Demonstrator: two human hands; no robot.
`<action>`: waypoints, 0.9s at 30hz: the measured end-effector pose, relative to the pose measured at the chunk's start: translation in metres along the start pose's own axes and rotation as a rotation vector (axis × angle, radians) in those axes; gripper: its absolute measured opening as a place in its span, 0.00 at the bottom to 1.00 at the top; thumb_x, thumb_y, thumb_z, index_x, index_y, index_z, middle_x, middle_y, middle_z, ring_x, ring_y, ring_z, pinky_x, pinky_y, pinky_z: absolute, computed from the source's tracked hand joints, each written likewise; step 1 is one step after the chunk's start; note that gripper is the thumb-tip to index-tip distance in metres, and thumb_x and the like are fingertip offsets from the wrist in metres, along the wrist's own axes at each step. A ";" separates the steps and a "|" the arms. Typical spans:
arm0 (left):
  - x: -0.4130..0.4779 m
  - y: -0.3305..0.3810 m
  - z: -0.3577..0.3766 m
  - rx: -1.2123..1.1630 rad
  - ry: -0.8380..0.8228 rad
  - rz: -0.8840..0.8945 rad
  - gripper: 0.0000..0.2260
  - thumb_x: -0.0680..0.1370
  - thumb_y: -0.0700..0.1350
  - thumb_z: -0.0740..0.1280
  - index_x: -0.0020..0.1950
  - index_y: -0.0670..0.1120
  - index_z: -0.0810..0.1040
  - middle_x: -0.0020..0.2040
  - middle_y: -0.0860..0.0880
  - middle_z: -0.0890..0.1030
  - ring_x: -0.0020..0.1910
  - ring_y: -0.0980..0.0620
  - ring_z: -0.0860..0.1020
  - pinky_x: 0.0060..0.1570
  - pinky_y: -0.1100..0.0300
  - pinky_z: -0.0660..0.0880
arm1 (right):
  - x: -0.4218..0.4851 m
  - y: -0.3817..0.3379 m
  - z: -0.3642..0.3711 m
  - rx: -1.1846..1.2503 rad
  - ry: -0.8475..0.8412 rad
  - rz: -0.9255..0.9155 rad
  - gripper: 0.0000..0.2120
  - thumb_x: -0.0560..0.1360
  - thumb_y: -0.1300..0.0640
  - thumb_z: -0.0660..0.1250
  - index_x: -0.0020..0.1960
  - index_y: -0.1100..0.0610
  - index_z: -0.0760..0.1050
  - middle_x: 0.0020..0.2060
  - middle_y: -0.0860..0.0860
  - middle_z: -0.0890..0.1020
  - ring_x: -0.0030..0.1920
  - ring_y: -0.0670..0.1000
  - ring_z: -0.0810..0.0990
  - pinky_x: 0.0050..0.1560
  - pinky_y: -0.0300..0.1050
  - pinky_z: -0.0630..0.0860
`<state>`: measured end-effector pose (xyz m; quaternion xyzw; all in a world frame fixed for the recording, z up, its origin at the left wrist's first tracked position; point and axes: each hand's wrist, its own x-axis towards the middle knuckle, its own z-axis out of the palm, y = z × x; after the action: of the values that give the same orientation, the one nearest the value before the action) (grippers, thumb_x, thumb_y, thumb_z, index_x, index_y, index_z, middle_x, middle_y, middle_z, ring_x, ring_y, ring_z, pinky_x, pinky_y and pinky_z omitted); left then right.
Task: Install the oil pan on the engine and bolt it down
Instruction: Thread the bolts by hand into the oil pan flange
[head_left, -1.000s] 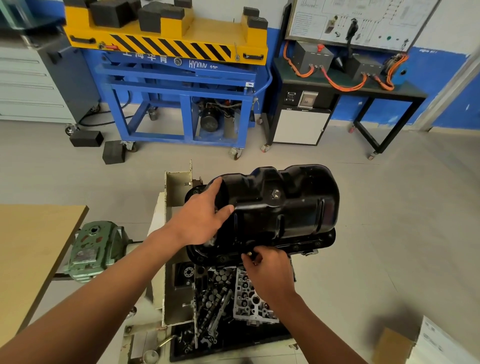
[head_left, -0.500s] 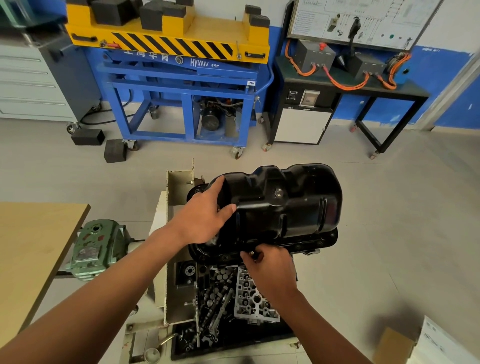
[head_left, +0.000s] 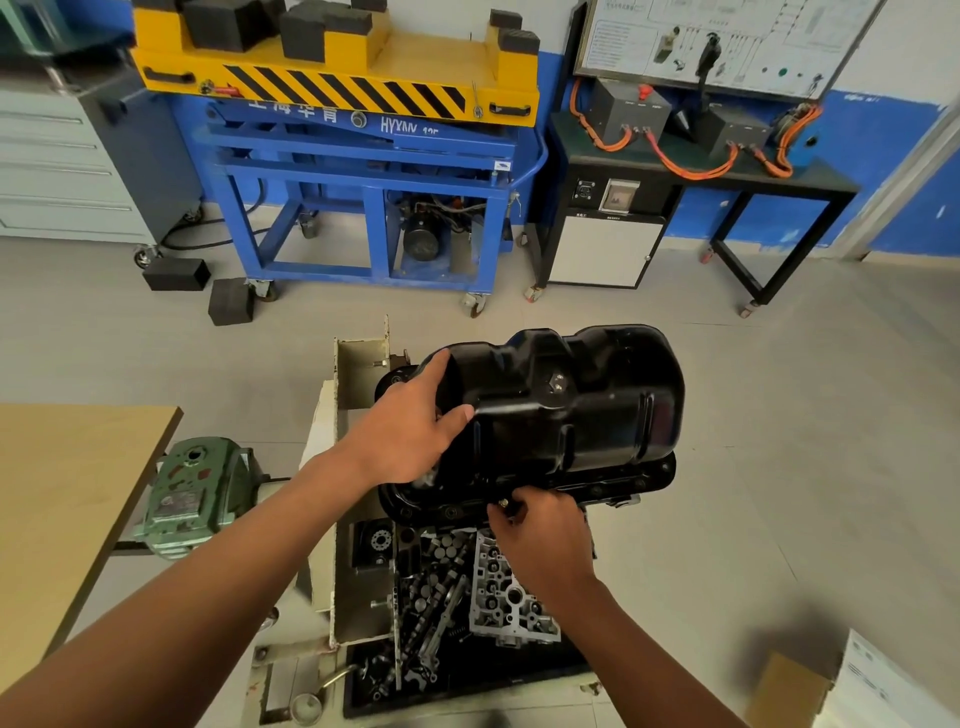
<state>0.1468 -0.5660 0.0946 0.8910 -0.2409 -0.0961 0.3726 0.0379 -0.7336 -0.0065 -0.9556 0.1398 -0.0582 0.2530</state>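
A glossy black oil pan (head_left: 571, 410) lies upside down on the engine, which it almost wholly hides; the engine hangs in a cream stand (head_left: 358, 374). My left hand (head_left: 410, 431) presses on the pan's left end, index finger and thumb spread over its curved wall. At the pan's near flange my right hand (head_left: 535, 525) pinches a small brass-coloured bolt (head_left: 503, 503) at a flange hole. Other flange holes show along the near edge.
Below the pan, a black tray (head_left: 550, 665) holds a cylinder head (head_left: 509, 592) and several loose engine parts. A green gearbox (head_left: 192, 493) and a wooden table (head_left: 62, 493) stand left. A blue-yellow lift cart (head_left: 363, 156), a black bench and cardboard boxes (head_left: 857, 686) surround the floor.
My right hand has shifted slightly along the near flange with the bolt. The left hand stays pressed on the pan.
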 end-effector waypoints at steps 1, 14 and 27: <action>0.000 0.000 0.000 0.002 0.004 0.000 0.30 0.82 0.51 0.64 0.81 0.53 0.55 0.48 0.45 0.84 0.38 0.51 0.83 0.47 0.51 0.81 | 0.000 -0.001 0.001 -0.003 0.001 -0.008 0.13 0.76 0.47 0.68 0.36 0.53 0.76 0.28 0.45 0.77 0.29 0.46 0.76 0.29 0.38 0.67; -0.001 0.000 0.001 -0.004 0.013 -0.002 0.29 0.82 0.51 0.64 0.80 0.54 0.55 0.51 0.46 0.84 0.37 0.53 0.82 0.47 0.52 0.80 | 0.000 -0.002 0.000 -0.088 0.006 -0.008 0.17 0.77 0.38 0.64 0.44 0.52 0.79 0.36 0.46 0.82 0.39 0.50 0.81 0.39 0.42 0.76; -0.002 0.000 0.001 -0.014 0.009 -0.027 0.30 0.82 0.51 0.65 0.80 0.54 0.55 0.51 0.45 0.84 0.38 0.51 0.83 0.48 0.50 0.81 | 0.000 -0.004 0.000 -0.139 0.015 -0.024 0.16 0.78 0.40 0.63 0.44 0.52 0.78 0.38 0.47 0.82 0.39 0.51 0.82 0.38 0.43 0.77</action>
<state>0.1451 -0.5659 0.0945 0.8921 -0.2263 -0.0987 0.3785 0.0389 -0.7303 -0.0049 -0.9719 0.1341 -0.0586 0.1842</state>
